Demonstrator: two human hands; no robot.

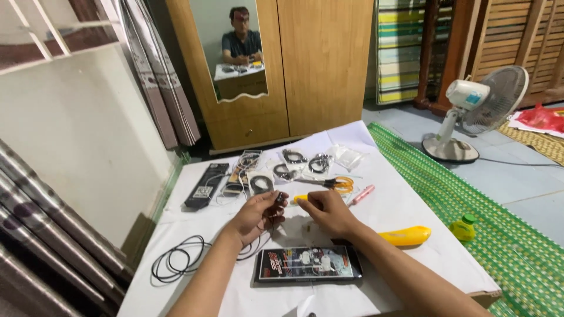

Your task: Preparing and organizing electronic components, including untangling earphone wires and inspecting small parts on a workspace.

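I see my left hand (257, 212) grip pinching a small black earpiece (279, 198), my right hand (326, 212) grip closed beside it; clear bags (292, 157) on the surface (411, 205) hold coiled cables.

soft, even daylight fills the room, brightest at three o'clock over the tiled floor (505, 176). the white table (405, 199) is well lit with faint shadows. wide-angle bending shows at nine o'clock; hands look slightly blurred.

Scissors (336, 184) behind hands; package (307, 263) before; cable coil (178, 258) left.
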